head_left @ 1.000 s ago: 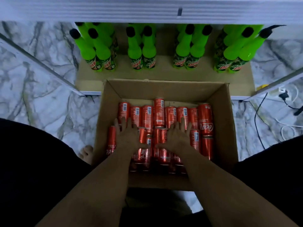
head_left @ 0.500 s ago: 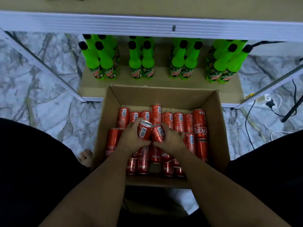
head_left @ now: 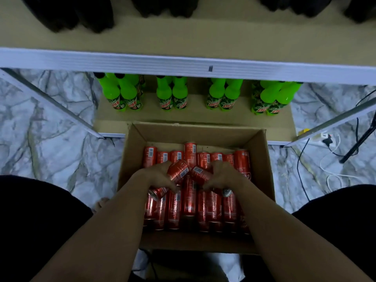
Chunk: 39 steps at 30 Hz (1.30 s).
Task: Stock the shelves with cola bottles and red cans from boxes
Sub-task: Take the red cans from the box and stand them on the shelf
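Left hand (head_left: 155, 177) grips a red can (head_left: 177, 170); right hand (head_left: 223, 176) grips another can (head_left: 200, 175), both w/ fingers closed, just above the cardboard box (head_left: 130, 159) centre. Risk: tilted cans touch, may slip back onto packed cans (head_left: 189, 206).

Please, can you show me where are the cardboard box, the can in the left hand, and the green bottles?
cardboard box (head_left: 262, 159): head view, inner right wall.
can in the left hand (head_left: 178, 169): head view, its red side.
green bottles (head_left: 172, 92): head view, a bottle's shoulder.
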Motion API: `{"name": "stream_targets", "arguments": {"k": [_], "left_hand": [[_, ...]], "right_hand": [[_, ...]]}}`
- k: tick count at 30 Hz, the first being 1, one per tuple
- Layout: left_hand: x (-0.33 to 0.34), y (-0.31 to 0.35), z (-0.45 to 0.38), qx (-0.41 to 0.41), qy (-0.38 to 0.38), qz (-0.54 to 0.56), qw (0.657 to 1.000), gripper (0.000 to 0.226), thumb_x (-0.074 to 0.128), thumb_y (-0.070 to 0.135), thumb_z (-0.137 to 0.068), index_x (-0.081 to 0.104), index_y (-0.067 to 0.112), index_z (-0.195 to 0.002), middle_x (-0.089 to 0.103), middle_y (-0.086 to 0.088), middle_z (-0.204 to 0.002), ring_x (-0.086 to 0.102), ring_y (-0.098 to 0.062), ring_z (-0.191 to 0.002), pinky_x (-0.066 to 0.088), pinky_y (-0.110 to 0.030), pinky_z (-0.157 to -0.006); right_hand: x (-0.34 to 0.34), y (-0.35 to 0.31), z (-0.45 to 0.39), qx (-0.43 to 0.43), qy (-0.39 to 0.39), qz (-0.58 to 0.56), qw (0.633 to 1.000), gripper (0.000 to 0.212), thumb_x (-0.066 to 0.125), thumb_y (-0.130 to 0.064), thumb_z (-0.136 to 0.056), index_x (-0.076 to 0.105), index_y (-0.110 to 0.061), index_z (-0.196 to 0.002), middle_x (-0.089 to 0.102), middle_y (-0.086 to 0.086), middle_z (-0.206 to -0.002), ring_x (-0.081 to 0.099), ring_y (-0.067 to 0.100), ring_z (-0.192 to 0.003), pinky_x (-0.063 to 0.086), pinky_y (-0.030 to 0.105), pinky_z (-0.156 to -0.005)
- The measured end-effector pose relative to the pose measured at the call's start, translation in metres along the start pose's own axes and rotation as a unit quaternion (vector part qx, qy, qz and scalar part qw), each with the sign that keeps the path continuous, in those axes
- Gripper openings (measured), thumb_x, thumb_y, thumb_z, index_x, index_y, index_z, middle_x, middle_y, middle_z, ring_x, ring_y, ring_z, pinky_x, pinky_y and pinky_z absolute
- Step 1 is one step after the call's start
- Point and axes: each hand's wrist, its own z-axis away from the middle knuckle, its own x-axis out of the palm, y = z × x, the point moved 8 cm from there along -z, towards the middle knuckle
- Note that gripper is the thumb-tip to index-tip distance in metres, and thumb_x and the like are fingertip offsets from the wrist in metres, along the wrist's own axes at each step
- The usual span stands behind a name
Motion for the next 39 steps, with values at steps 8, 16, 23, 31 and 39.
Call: {"name": "stream_targets", "arguments": {"k": [8,16,23,31,39], "left_hand": [[-0.091,0.065,0.158,0.115,0.172,0.116,0.972,0.086,0.098,0.021,-0.065,0.06,0.027,-0.141,0.068,0.007,-0.118,0.069,-0.012,-0.102,0.049,-0.011,-0.071],[-0.209,0.162,0.413,0.253,0.392,0.379,0.799,0.055,0.092,0.017,-0.066,0.063,0.01,-0.111,0.071,0.01,-0.088,0.068,-0.001,-0.079,0.057,-0.019,-0.07],[-0.3,0.263,0.605,0.38,0.43,0.447,0.686,0.051,0.081,0.039,-0.083,0.056,0.021,-0.123,0.068,-0.011,-0.105,0.068,-0.019,-0.09,0.058,-0.03,-0.079],[-0.388,0.332,0.754,0.461,0.495,0.361,0.642,0.037,0.082,0.045,-0.07,0.069,0.032,-0.102,0.077,0.008,-0.095,0.074,-0.009,-0.088,0.058,-0.022,-0.074],[-0.489,0.334,0.793,0.499,0.501,0.29,0.645,0.051,0.08,0.029,-0.081,0.063,0.029,-0.128,0.073,0.019,-0.116,0.068,-0.004,-0.113,0.055,-0.02,-0.09]], "right_hand": [[-0.127,-0.08,0.131,-0.112,0.164,-0.048,0.979,0.065,0.096,-0.029,-0.056,0.064,-0.022,-0.112,0.068,-0.002,-0.107,0.066,0.017,-0.095,0.055,0.03,-0.083],[-0.274,-0.21,0.328,-0.235,0.262,-0.33,0.876,0.069,0.1,-0.009,-0.051,0.062,-0.025,-0.107,0.069,-0.007,-0.105,0.07,0.016,-0.096,0.06,0.037,-0.078],[-0.388,-0.366,0.486,-0.397,0.218,-0.432,0.78,0.065,0.082,-0.007,-0.075,0.057,-0.014,-0.134,0.071,-0.006,-0.119,0.068,0.011,-0.108,0.053,0.02,-0.088],[-0.466,-0.5,0.581,-0.524,0.204,-0.384,0.732,0.068,0.07,-0.027,-0.089,0.04,-0.024,-0.149,0.066,-0.01,-0.126,0.065,0.015,-0.118,0.054,0.032,-0.098],[-0.528,-0.593,0.56,-0.559,0.202,-0.364,0.717,0.065,0.073,-0.008,-0.091,0.039,-0.013,-0.147,0.06,0.005,-0.135,0.063,0.013,-0.122,0.054,0.031,-0.098]]}}
